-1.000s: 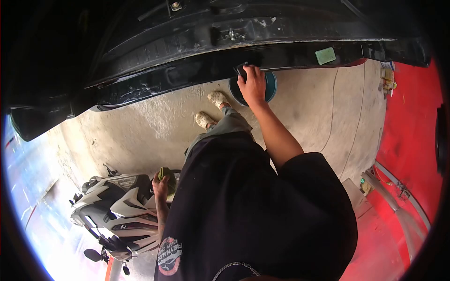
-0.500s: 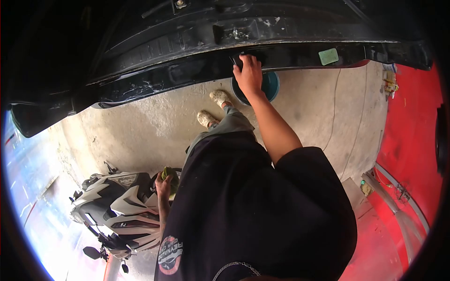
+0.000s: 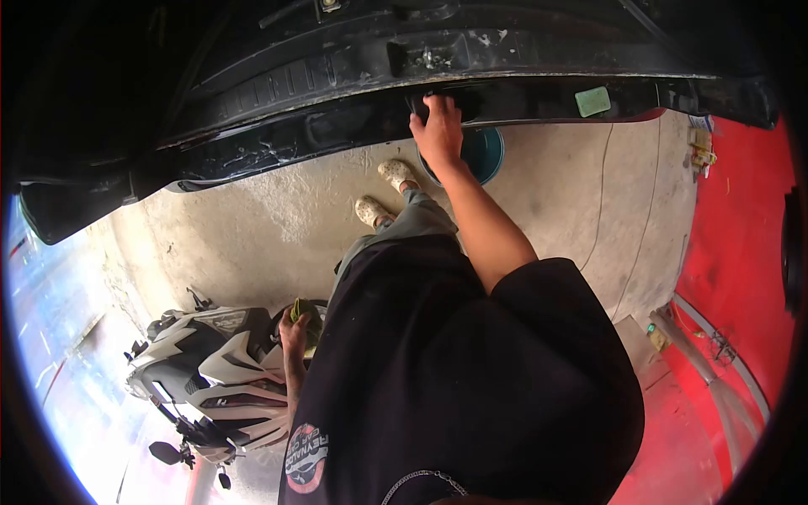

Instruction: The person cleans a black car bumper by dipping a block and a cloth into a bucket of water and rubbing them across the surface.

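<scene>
My right hand (image 3: 439, 133) is at the glossy black car bumper (image 3: 337, 126), its fingers curled on the top edge. Something dark shows between thumb and fingers, but it blends into the black surface and I cannot make out its kind. Farther right on the bumper lies a pale green rectangular sponge or block (image 3: 592, 102). Down by my left side, my left hand (image 3: 293, 332) is closed around a yellow-green cloth (image 3: 311, 326), partly hidden by the hand and my shirt.
Under the bumper, a teal bucket (image 3: 486, 156) stands on the concrete floor (image 3: 278, 219), partly behind my right forearm. A white and black motorcycle (image 3: 227, 362) is parked at lower left. A red wall (image 3: 745, 244) with pipes along its base (image 3: 715, 387) is on the right.
My right hand has slid a little to the left along the bumper. My left hand stays in place with the cloth.
</scene>
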Demonstrator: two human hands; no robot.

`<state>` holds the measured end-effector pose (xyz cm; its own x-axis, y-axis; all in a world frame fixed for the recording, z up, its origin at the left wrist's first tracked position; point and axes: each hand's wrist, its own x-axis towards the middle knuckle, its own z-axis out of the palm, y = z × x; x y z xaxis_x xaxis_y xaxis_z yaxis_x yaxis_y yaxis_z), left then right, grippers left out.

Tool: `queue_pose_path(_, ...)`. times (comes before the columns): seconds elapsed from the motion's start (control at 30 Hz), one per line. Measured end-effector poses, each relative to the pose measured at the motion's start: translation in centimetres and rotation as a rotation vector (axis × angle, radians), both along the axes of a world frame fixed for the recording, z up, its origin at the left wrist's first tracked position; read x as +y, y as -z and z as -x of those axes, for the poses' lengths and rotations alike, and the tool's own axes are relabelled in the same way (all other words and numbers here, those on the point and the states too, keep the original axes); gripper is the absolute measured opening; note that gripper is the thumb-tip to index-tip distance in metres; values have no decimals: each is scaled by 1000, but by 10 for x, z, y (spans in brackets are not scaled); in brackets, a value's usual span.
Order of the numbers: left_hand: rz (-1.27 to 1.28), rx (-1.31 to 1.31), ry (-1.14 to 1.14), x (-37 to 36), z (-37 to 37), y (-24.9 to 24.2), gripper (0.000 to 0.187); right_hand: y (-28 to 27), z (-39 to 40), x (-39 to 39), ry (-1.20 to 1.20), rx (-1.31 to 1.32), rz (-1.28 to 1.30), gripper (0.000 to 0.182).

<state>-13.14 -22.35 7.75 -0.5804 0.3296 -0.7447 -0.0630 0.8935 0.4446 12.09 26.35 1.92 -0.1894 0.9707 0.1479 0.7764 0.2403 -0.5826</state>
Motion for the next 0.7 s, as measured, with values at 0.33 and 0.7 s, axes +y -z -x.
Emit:
queue_pose_path(0.33,130,67,42,23,-14,-24,47,-8,20,-1,-5,32,36,39)
queue_pose_path(0.7,88,76,60,19,-9,-14,48,-2,36,-14,-29,40,78,41)
